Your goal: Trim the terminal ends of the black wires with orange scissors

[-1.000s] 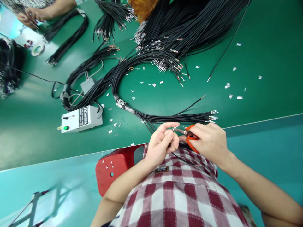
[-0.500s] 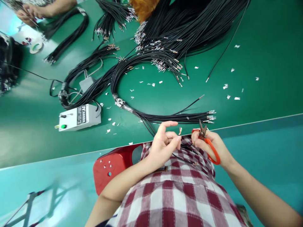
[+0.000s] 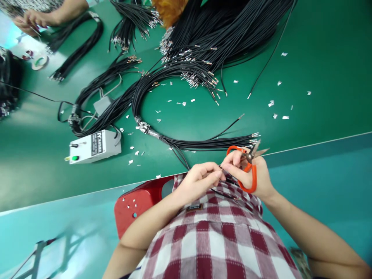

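Close to the table's front edge, my left hand (image 3: 203,179) pinches the end of a black cable; the tip is mostly hidden by the fingers. My right hand (image 3: 247,170) has orange-handled scissors (image 3: 250,157) hooked in it, their blades apart and pointing away to the right. Its thumb and finger meet the cable end beside my left fingertips. Just beyond both hands lies a taped bundle of black cables (image 3: 200,144), its stripped ends (image 3: 254,138) toward the right. One cable (image 3: 226,128) strays from this bundle.
A white control box (image 3: 95,147) with a green button stands at left. A large heap of black cables (image 3: 232,35) lies at the back. White scraps (image 3: 285,117) dot the green table. Another person's hands (image 3: 31,21) work at upper left. A red stool (image 3: 130,211) is below.
My right hand has moved left to meet my left hand at the cable end. The scissors have turned, their blades now pointing right. My left fingers have curled in.
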{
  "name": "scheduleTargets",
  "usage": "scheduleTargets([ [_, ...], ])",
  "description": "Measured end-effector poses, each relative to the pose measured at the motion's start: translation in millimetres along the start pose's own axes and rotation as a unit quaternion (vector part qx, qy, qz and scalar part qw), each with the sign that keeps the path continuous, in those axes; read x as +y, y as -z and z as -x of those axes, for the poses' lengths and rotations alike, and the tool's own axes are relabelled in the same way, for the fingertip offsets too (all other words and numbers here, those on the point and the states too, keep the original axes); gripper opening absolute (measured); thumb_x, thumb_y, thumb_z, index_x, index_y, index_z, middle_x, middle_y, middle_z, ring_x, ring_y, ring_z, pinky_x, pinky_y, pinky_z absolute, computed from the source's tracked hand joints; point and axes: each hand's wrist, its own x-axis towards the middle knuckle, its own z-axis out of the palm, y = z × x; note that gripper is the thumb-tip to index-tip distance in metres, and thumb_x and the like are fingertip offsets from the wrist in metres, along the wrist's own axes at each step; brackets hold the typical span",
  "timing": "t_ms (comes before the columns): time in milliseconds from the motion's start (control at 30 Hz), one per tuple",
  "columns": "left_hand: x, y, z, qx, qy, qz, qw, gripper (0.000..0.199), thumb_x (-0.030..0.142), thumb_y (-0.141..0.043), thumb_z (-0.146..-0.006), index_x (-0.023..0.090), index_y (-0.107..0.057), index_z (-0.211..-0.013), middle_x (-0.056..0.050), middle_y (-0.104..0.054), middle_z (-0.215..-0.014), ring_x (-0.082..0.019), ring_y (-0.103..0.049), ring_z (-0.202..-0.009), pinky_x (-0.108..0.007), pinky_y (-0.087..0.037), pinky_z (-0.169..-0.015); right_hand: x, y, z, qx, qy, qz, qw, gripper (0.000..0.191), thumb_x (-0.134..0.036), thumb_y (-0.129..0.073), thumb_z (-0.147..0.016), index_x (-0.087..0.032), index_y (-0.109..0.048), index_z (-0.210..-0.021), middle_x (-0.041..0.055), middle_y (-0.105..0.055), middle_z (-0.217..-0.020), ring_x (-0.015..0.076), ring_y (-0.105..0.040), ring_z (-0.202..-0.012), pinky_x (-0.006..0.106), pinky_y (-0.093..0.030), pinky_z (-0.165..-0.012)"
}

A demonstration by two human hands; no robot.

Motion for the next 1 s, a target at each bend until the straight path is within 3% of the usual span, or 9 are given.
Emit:
scheduleTargets([
  [200,1,-7.5,-5,0.125,-0.003,0.056,0.991,0.041,0.049,-0.080,-0.071,0.012,-0.062,-0.071,0.002,-0.053,-0.056,-0.005,-0.040,-0.048,-0.019,-0.028,-0.045,19,-5,0,0.016,-0.061,-0.063,0.996,0.033,-0.038,-0.073,-0.080,-0.023,-0.044,-0.075,-0.0021,-0.060,-0.070,0.0141,-0.057,-0.062,0.028,-0.046,-0.059],
  [267,-1,-7.5,-6,0.139,0.006,0.068,0.988,0.039,0.047,-0.081,-0.071,0.012,-0.063,-0.072,0.003,-0.052,-0.053,-0.004,-0.038,-0.044,-0.018,-0.027,-0.043,17,2,1,0.000,-0.045,0.021,0.999,0.028,-0.041,-0.069,-0.084,-0.022,-0.049,-0.079,-0.0003,-0.061,-0.075,0.0149,-0.058,-0.065,0.029,-0.046,-0.062],
  [333,-1,-5.7,-7,0.147,0.014,0.091,0.985,0.036,0.044,-0.081,-0.073,0.012,-0.065,-0.076,0.004,-0.053,-0.052,-0.004,-0.037,-0.042,-0.018,-0.026,-0.041,10,12,2,-0.004,0.012,0.185,0.983,0.027,-0.044,-0.067,-0.086,-0.021,-0.054,-0.083,0.0019,-0.063,-0.080,0.0161,-0.059,-0.069,0.029,-0.045,-0.064],
  [367,-1,-4.5,-7,0.146,0.016,0.105,0.984,0.034,0.043,-0.080,-0.073,0.012,-0.066,-0.077,0.003,-0.053,-0.052,-0.003,-0.037,-0.042,-0.017,-0.026,-0.041,6,18,3,-0.006,0.056,0.288,0.956,0.028,-0.046,-0.068,-0.085,-0.020,-0.057,-0.083,0.0027,-0.063,-0.081,0.0164,-0.059,-0.069,0.029,-0.043,-0.064],
  [433,-1,-2.1,-9,0.133,0.012,0.133,0.982,0.033,0.041,-0.080,-0.074,0.011,-0.067,-0.079,0.003,-0.054,-0.053,-0.003,-0.037,-0.041,-0.017,-0.026,-0.041,-1,27,3,0.006,0.155,0.475,0.866,0.030,-0.047,-0.071,-0.083,-0.019,-0.060,-0.078,0.0031,-0.065,-0.078,0.0162,-0.057,-0.067,0.030,-0.038,-0.065],
  [533,-2,0.2,-11,0.119,-0.003,0.163,0.979,0.031,0.038,-0.080,-0.075,0.010,-0.066,-0.079,0.003,-0.055,-0.054,-0.002,-0.038,-0.041,-0.017,-0.026,-0.041,-6,33,1,0.027,0.257,0.625,0.736,0.030,-0.045,-0.069,-0.085,-0.019,-0.062,-0.072,0.0030,-0.069,-0.073,0.0158,-0.057,-0.065,0.032,-0.033,-0.067],
  [633,-3,1.3,-12,0.122,-0.005,0.172,0.977,0.031,0.038,-0.080,-0.075,0.011,-0.064,-0.076,0.002,-0.056,-0.055,-0.002,-0.039,-0.040,-0.017,-0.026,-0.040,-6,32,-2,0.030,0.292,0.676,0.676,0.027,-0.040,-0.063,-0.089,-0.018,-0.065,-0.072,0.0033,-0.071,-0.073,0.0159,-0.057,-0.064,0.033,-0.030,-0.067],
  [800,-2,1.5,-11,0.118,-0.002,0.181,0.976,0.032,0.037,-0.081,-0.074,0.013,-0.059,-0.071,0.003,-0.057,-0.054,-0.002,-0.040,-0.037,-0.016,-0.025,-0.037,-6,28,-3,0.022,0.304,0.700,0.646,0.024,-0.034,-0.060,-0.088,-0.019,-0.066,-0.071,0.0027,-0.069,-0.069,0.0164,-0.055,-0.061,0.034,-0.027,-0.066],
  [1000,1,2.5,-10,0.110,0.005,0.193,0.975,0.035,0.037,-0.081,-0.073,0.012,-0.058,-0.068,0.002,-0.057,-0.054,-0.001,-0.038,-0.037,-0.016,-0.023,-0.037,-2,27,-5,0.011,0.302,0.699,0.649,0.025,-0.035,-0.060,-0.088,-0.019,-0.066,-0.070,0.0026,-0.067,-0.066,0.0163,-0.052,-0.060,0.034,-0.025,-0.065],
])
